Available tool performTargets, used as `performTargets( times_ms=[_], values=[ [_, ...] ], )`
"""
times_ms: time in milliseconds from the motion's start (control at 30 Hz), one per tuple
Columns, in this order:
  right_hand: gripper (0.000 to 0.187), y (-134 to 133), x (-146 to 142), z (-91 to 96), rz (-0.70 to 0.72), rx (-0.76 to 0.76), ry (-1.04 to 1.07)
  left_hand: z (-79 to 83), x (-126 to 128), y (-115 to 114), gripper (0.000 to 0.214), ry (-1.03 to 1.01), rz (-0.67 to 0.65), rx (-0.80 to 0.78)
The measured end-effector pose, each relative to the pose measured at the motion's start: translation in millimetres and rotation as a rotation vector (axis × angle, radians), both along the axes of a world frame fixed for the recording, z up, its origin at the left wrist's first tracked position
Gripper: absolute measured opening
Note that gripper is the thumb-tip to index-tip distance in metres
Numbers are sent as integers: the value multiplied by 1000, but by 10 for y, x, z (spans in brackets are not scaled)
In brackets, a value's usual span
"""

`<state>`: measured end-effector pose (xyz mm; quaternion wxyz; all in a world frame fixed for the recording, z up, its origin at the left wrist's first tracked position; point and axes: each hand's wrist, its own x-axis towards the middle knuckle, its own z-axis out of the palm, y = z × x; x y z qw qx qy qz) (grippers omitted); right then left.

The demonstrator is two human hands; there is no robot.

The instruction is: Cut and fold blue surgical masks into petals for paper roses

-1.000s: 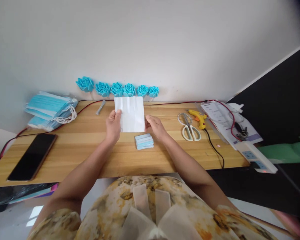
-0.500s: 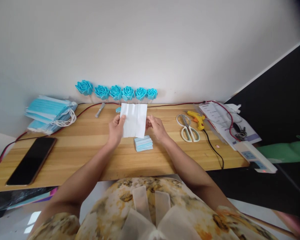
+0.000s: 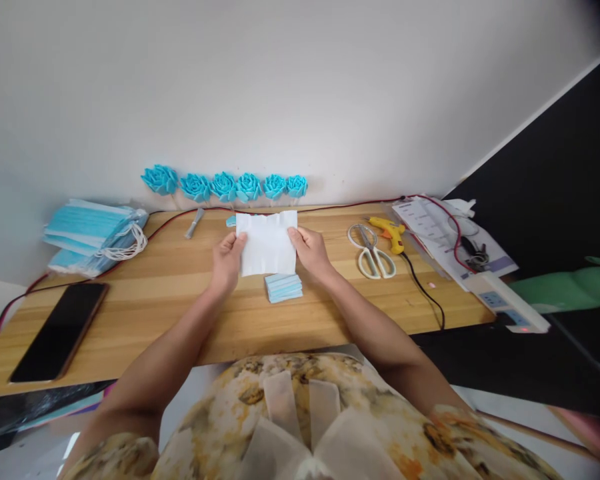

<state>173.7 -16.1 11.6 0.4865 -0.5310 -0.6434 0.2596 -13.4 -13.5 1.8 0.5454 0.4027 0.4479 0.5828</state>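
I hold a white, creased sheet of mask fabric [image 3: 267, 243] spread above the wooden table [image 3: 180, 313]. My left hand [image 3: 227, 261] pinches its left edge and my right hand [image 3: 310, 250] pinches its right edge, both closed on it. Just below the sheet, on the table, lies a small stack of folded blue fabric pieces [image 3: 283, 287], close to my right wrist. A row of several blue fabric roses [image 3: 225, 185] stands against the wall behind the sheet.
A pile of blue face masks [image 3: 93, 237] lies at the back left, with a black phone [image 3: 57, 330] in front of it. White-handled scissors [image 3: 370, 251], a yellow glue gun [image 3: 389, 233], papers [image 3: 440, 233] and a power strip [image 3: 505, 303] sit at the right. A red cable runs along the wall.
The sheet has come lower and is stretched wider between my hands. My right hand has shifted up to the sheet's upper right edge.
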Motion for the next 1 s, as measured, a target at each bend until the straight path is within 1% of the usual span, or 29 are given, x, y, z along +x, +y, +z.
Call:
performTargets(
  times_ms=[67, 200, 267, 333, 400, 467, 567, 633, 700, 767, 833, 933, 1000],
  values=[
    [50, 14, 17, 12, 2, -10, 15, 17, -41, 27, 46, -31, -22, -1],
    [53, 9, 17, 11, 25, -66, 77, 65, -103, 70, 45, -123, -125, 4],
    [54, -2, 10, 7, 46, -79, 104, 72, -119, 89, 46, -116, -153, 7],
    [55, -13, 6, 7, 89, -103, 129, 61, -126, 102, 47, -74, -139, -10],
    [55, -17, 13, 12, 131, -133, 156, 40, -121, 104, 50, -34, -92, -38],
    [54, -13, 27, 18, 145, -146, 178, 21, -103, 87, 52, -3, -64, -54],
    [55, -2, 41, 16, 88, -115, 173, 3, -64, 40, 52, 51, -91, -47],
    [55, -3, 32, 10, 56, -73, 145, -4, -46, 14, 49, 94, -119, -9],
    [54, -14, 11, 6, 58, -38, 117, -4, -47, 4, 45, 136, -136, 51],
    [52, -25, -6, 8, 83, -22, 98, 7, -67, 13, 42, 165, -122, 88],
    [51, -24, -5, 17, 84, -3, 84, 33, -101, 31, 42, 147, -87, 84],
    [50, 6, 35, 30, 6, 30, 103, 81, -140, 54, 41, 81, -36, 80],
    [51, 29, 64, 35, -38, 29, 128, 97, -139, 55, 41, 86, -51, 92]
  ],
)
